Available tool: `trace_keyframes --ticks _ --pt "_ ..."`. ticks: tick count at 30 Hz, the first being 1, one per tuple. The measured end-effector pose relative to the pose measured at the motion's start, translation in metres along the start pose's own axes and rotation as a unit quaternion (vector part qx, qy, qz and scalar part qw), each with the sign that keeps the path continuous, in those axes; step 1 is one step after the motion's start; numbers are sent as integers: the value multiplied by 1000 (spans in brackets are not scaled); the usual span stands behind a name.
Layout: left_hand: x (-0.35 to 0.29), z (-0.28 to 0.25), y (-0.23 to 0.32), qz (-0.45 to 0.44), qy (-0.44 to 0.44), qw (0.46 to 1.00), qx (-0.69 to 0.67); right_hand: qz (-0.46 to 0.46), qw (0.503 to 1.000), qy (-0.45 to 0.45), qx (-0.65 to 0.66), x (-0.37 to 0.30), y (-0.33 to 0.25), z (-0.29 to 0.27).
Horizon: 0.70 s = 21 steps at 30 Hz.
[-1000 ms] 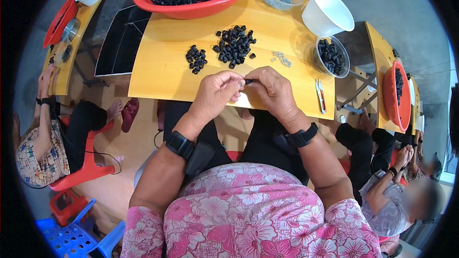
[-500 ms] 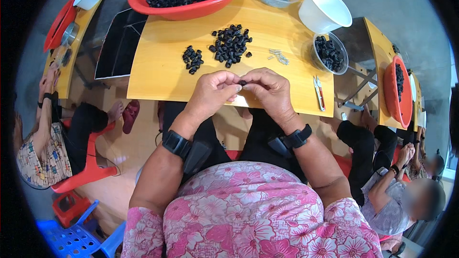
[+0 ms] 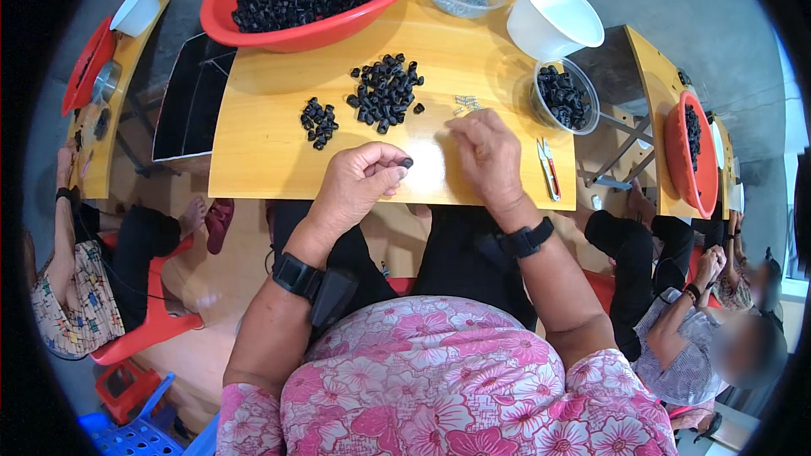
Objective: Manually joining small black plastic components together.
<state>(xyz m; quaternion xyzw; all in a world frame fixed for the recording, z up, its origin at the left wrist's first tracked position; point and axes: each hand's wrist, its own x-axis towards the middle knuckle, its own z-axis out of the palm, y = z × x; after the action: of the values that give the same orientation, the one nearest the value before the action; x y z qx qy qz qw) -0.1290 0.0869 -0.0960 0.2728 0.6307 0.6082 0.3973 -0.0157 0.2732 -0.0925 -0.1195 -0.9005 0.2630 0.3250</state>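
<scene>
My left hand (image 3: 359, 184) is closed near the table's front edge, pinching a small black plastic cap (image 3: 407, 163) between thumb and fingertips. To its right, my right hand (image 3: 490, 156) is over the table with bent fingers, slightly blurred; whether anything is in them is hidden. Just beyond those fingertips lies a small group of silvery screw-like metal pieces (image 3: 466, 104). Two heaps of black caps sit ahead of my left hand: a larger heap (image 3: 382, 95) and a smaller heap (image 3: 318, 122) left of it.
A red basin (image 3: 317, 38) full of black caps stands at the back. Toward the right are a clear tub (image 3: 481, 2) of metal pieces, a white bowl (image 3: 549, 21), a clear container (image 3: 564, 101) of black parts and thread snips (image 3: 549, 169). Other people sit at tables on both sides.
My right hand has left the black cap and moved forward and right toward the metal pieces. My left hand still holds the cap. The view has shifted slightly.
</scene>
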Motion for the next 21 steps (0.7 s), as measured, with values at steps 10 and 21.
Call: trace_keyframes --ticks 10,21 --pt "0 1 0 -5 -6 1000 -4 -70 989 -31 -124 27 15 -4" --pt "3 1 -7 10 4 1000 -19 -108 980 -88 -140 11 10 3"
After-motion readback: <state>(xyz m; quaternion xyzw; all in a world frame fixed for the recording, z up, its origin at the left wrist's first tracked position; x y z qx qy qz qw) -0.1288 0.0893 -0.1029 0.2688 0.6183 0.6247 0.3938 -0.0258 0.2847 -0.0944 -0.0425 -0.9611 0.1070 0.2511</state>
